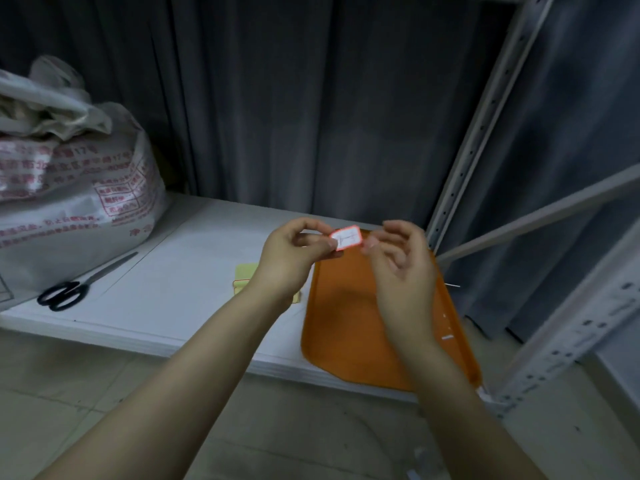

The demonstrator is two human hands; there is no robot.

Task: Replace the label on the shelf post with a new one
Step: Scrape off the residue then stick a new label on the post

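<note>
Head view: left hand (291, 252) is pinching a red-bordered label (346, 238) — writing illegible; right hand (398, 258) is blurring beside it, grip released, over the orange tray (346, 323).

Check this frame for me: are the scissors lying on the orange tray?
No: the scissors lie on the white shelf beside the printed sack, well left of the orange tray.

Dim, soft indoor light, wide-angle view.

The curtain (311, 98) sits in deep shade; the shelf (173, 289) is brightest. The right hand (398, 265) is motion-blurred, and the posts (478, 133) bow toward the frame edges.
</note>
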